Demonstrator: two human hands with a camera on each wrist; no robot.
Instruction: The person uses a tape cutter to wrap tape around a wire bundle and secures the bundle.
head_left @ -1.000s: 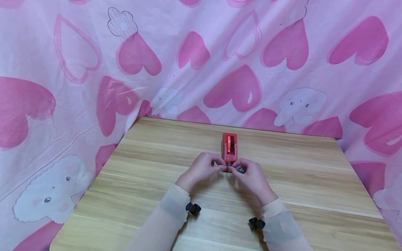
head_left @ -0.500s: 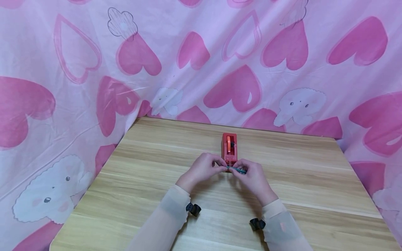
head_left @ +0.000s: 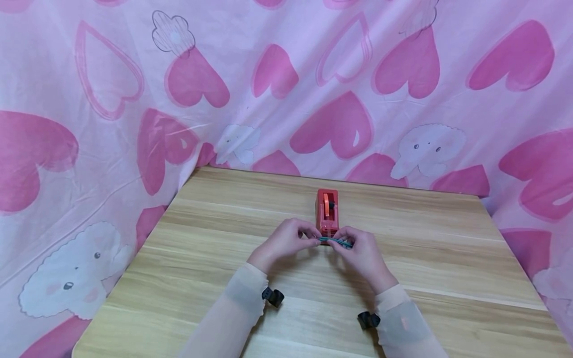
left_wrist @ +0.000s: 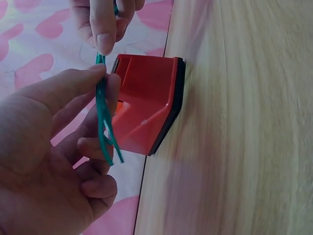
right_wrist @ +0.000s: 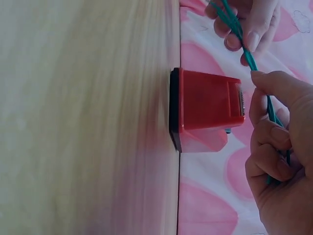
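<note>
While the left grip point(head_left: 285, 241) and right grip point(head_left: 362, 251) pinch green strands point(left_wrist: 102, 110), a tape dispenser point(left_wrist: 149, 98) stands near.

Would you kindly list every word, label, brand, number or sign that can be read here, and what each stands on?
None can be read: no lettering shows on the red tape dispenser, green strands, wooden table or pink patterned cloth.
Any marking on the black wrist cameras is too small to read.
</note>
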